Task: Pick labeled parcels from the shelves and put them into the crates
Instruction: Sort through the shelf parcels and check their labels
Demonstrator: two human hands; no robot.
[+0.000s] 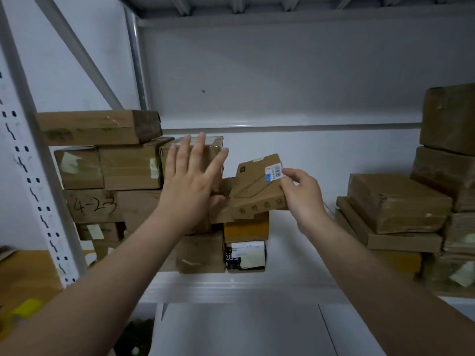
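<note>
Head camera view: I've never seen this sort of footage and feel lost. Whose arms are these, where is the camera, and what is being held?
No machine here: a person wears the camera on the head, so it looks out over their bare arms. The left hand is open, fingers spread, in front of brown boxes stacked on the white shelf. The right hand pinches a tilted flat cardboard parcel at the corner bearing its barcode label. More taped boxes are piled at the right.
</note>
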